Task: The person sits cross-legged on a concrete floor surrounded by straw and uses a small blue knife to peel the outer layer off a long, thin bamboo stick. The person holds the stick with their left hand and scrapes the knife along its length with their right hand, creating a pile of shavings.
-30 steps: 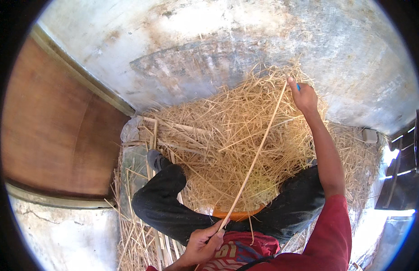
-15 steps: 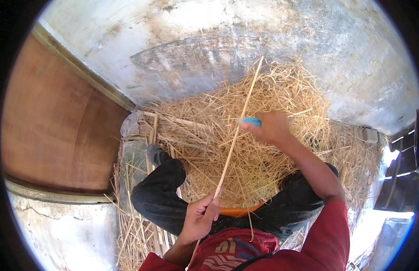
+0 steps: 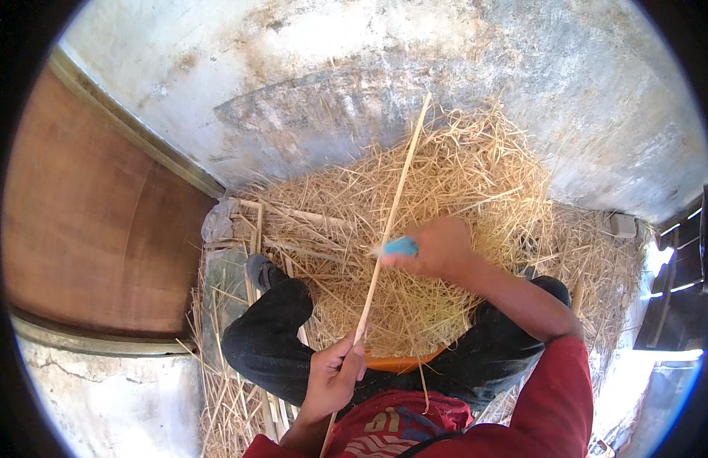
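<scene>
A long, pale bamboo strip (image 3: 403,179) slants from my lap up toward the far wall. My left hand (image 3: 334,381) is closed round its lower part, thumb along it, and the tail end runs down past my wrist. In my right hand (image 3: 439,248), closed in a fist, is a blue-handled knife (image 3: 400,246). Its short blade, smeared by motion, meets the strip around the middle. Beneath both hands lies a heap of thin, curly shavings (image 3: 476,168). Part of an orange object (image 3: 399,363), its full shape hidden, shows between my legs.
A stained plaster wall (image 3: 323,114) rises behind the heap. To the left are a brown wooden panel (image 3: 102,206) in a frame and several loose strips (image 3: 256,229) on the floor. My bent legs (image 3: 266,332) flank the heap. A small block (image 3: 622,225) sits far right.
My right hand with the knife has slid along the strip toward me. The strip's far end has shifted slightly left, while my left hand keeps its grip.
</scene>
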Motion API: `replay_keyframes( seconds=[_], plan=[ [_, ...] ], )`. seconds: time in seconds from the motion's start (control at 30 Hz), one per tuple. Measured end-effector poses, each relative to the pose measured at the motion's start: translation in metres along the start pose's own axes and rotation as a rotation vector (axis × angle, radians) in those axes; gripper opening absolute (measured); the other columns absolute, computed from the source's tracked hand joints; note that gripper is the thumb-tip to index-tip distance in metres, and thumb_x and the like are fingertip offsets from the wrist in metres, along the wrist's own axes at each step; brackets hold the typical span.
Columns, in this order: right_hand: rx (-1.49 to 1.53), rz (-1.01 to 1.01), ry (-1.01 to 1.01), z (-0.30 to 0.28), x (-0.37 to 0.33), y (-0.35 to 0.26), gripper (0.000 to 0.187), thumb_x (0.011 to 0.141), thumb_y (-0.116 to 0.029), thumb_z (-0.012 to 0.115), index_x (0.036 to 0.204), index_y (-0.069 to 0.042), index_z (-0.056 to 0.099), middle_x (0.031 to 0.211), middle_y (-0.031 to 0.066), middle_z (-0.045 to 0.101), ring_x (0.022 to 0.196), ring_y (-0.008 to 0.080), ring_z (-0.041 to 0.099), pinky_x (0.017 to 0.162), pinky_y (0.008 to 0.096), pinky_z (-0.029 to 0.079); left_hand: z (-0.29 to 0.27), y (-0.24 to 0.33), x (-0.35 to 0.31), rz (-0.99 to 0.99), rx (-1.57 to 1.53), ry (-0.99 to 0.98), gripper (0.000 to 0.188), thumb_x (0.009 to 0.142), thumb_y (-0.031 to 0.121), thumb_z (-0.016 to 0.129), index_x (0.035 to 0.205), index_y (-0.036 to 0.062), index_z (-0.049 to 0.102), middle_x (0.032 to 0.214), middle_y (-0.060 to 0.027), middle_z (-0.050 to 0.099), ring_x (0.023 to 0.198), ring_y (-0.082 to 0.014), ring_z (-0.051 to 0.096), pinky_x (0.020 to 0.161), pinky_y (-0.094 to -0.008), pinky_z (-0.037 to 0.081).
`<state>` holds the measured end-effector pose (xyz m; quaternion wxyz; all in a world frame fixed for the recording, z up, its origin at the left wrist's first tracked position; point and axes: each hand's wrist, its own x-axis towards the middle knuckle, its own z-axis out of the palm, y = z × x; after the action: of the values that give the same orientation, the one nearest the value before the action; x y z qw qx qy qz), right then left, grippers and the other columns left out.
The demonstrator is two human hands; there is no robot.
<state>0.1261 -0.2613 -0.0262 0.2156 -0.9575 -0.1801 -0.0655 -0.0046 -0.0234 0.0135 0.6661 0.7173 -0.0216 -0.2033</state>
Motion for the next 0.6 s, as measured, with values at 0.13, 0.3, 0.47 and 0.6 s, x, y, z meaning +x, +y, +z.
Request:
replay_keyframes(
  seconds=[0.13, 0.3, 0.47, 0.6],
  plan=[
    [-0.112, -0.146, 0.006, 0.005, -0.006, 0.001, 0.076, 0.073, -0.083, 0.039, 0.064, -0.011, 0.063, 0.047, 0.0047, 0.052, 0.042, 0.0224, 0.056, 0.04, 0.0358, 0.044, 0.001, -0.005, -0.005, -0.005, 0.046, -0.016, 0.037, 0.097, 0.008, 0.044, 0.133, -0.0003, 0.046, 0.063, 0.0032, 0.044, 0.057, -0.0033, 0.041, 0.051, -0.0193, 0.035],
    [0.035, 0.559, 0.025, -0.023, 0.051, 0.07, 0.068, 0.09, -0.068, 0.028, 0.054, -0.014, 0.048, 0.044, -0.0044, 0.036, 0.035, 0.0078, 0.03, 0.029, 0.0238, 0.026, -0.002, 0.004, -0.028, -0.062, 0.121, -0.133, 0.039, 0.095, 0.005, 0.046, 0.133, -0.001, 0.044, 0.063, 0.0032, 0.045, 0.058, -0.0034, 0.044, 0.051, -0.0199, 0.037],
    [-0.113, 0.668, 0.045, -0.048, 0.038, 0.144, 0.069, 0.086, -0.074, 0.017, 0.057, -0.016, 0.042, 0.048, -0.0057, 0.031, 0.041, 0.0063, 0.031, 0.032, 0.0215, 0.025, 0.0, -0.002, -0.047, -0.111, 0.084, -0.11, 0.038, 0.092, 0.002, 0.048, 0.13, -0.001, 0.048, 0.067, 0.0032, 0.049, 0.06, -0.0033, 0.047, 0.053, -0.0198, 0.039],
    [-0.106, 0.078, -0.04, 0.025, -0.002, 0.014, 0.073, 0.073, -0.079, 0.046, 0.071, -0.008, 0.064, 0.057, 0.0088, 0.058, 0.05, 0.0231, 0.057, 0.046, 0.0377, 0.046, -0.009, -0.017, -0.021, -0.042, 0.041, -0.001, 0.036, 0.095, 0.005, 0.047, 0.131, 0.0007, 0.048, 0.065, 0.0032, 0.048, 0.057, -0.0037, 0.044, 0.052, -0.0193, 0.037]
  ],
)
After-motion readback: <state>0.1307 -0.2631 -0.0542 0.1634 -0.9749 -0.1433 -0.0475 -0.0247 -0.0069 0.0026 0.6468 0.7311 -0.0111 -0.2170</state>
